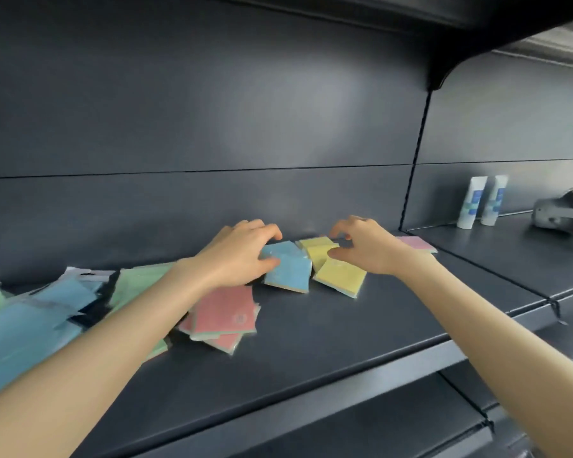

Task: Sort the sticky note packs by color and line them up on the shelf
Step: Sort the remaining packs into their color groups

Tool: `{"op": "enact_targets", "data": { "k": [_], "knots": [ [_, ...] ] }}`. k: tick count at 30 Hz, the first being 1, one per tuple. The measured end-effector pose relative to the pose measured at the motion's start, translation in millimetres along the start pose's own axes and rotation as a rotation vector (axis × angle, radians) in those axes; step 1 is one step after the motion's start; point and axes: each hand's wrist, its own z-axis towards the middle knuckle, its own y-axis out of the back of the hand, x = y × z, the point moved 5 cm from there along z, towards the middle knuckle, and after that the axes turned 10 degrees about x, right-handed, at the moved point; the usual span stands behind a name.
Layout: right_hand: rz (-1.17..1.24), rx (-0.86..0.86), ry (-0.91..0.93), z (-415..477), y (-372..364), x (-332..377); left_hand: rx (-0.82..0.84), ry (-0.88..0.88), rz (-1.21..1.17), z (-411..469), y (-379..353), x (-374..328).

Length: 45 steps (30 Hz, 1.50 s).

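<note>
On the dark shelf (311, 342) lie wrapped sticky note packs. My left hand (239, 252) grips the left edge of the blue packs (288, 269), thumb under and fingers on top. My right hand (364, 246) hovers over the yellow packs (339, 276), fingers curled and touching the upper ones; whether it grips one I cannot tell. Red packs (225, 312) lie stacked loosely under my left forearm. A pink pack (417, 243) lies at the shelf's right end. At the far left is a mixed heap of blue packs (24, 328) and green packs (139, 279).
On the neighbouring shelf section to the right stand two white tubes (480, 203) and a grey headset (563, 213). A vertical upright (414, 180) separates the sections. Another shelf (477, 14) overhangs above.
</note>
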Motion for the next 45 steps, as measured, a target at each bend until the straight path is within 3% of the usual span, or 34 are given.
{"op": "enact_targets", "data": {
  "k": [11,18,29,36,45],
  "knots": [
    [0.029,0.097,-0.089,-29,18,-198,0.061,0.01,-0.11,119,-66,-145],
    [0.077,0.135,-0.075,-11,19,-272,0.156,0.076,-0.171,182,-101,-183],
    [0.132,0.128,-0.093,45,7,-319,0.176,0.197,-0.389,272,-141,-172],
    [0.233,0.232,-0.154,76,-5,-344,0.273,0.283,-0.297,313,-162,-174],
    [0.611,0.108,-0.017,76,-1,-323,-0.035,0.351,-0.712,290,-147,-177]
  ]
}}
